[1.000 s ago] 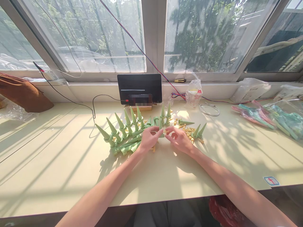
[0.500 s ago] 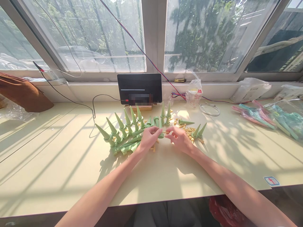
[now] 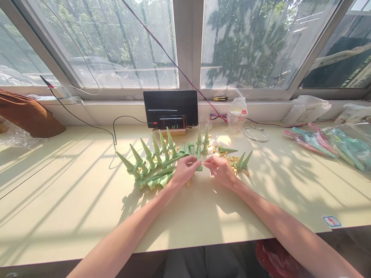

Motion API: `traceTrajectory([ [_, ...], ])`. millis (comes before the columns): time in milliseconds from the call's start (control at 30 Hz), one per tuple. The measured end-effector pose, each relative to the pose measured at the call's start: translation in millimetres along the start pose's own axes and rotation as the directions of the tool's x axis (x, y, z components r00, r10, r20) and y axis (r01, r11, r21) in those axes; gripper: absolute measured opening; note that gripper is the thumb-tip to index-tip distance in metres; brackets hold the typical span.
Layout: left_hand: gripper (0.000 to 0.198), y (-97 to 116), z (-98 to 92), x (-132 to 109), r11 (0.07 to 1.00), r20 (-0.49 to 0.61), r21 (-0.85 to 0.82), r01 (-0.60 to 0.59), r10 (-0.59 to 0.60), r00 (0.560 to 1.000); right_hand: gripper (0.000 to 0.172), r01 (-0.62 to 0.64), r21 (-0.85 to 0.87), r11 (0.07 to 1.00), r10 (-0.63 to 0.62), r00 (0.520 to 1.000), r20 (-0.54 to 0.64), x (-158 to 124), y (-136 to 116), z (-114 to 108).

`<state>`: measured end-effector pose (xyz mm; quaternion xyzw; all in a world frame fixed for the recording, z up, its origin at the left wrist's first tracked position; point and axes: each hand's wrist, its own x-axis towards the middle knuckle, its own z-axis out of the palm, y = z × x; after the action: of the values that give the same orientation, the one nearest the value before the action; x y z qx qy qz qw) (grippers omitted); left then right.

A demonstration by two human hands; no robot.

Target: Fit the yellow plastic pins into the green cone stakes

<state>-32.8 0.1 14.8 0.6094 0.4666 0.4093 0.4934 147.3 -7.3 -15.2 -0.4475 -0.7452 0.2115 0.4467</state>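
Note:
My left hand (image 3: 185, 169) is closed around a green plastic spike (image 3: 199, 167), whose tip and wider collar end show beyond the fingers. Close to its right side, my right hand (image 3: 218, 168) pinches thumb and finger together at a small yellowish piece (image 3: 203, 164), mostly hidden by the fingertips. Left of my hands a row of green spikes with collars (image 3: 139, 159) stands upright or leaning. Green tubes (image 3: 156, 180) lie in front of that row. Small yellow plastic pieces (image 3: 232, 159) are heaped behind and right of my right hand.
Two spikes (image 3: 242, 161) stand at the right of the heap, and one lies behind it (image 3: 227, 150). A tablet with a phone (image 3: 171, 110) stands by the window. Bagged cup (image 3: 238, 114), coiled cable (image 3: 256, 134) and plastic bags of coloured pieces (image 3: 348, 146) sit farther right.
My right fingers have closed into a tighter pinch near the spike. The spike in my left hand has shifted slightly, showing more of its tip and collar end.

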Motion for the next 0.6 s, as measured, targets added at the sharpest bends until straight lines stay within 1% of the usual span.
traceTrajectory([
  [100,0.034,-2,0.1,1,0.996,0.013,0.025,-0.081,0.080,0.997,0.024,0.017,0.000,1.000,-0.017,1.000,-0.011,0,2,0],
  [167,0.034,-4,-0.3,2,0.993,0.024,0.034,-0.109,0.108,0.994,0.025,0.021,-0.003,1.000,-0.021,1.000,-0.017,1,2,1],
  [300,0.033,-8,-1.2,3,0.991,0.027,0.037,-0.126,0.125,0.992,0.028,0.017,-0.015,1.000,-0.017,1.000,-0.023,1,3,1],
  [500,0.033,-9,-0.8,3,0.992,0.042,0.021,-0.122,0.121,0.992,0.034,0.003,-0.030,1.000,-0.004,1.000,-0.027,0,2,0],
  [600,0.032,-11,-0.2,4,0.990,0.045,0.020,-0.143,0.142,0.989,0.037,0.013,-0.048,0.999,-0.015,0.999,-0.041,0,1,0],
])
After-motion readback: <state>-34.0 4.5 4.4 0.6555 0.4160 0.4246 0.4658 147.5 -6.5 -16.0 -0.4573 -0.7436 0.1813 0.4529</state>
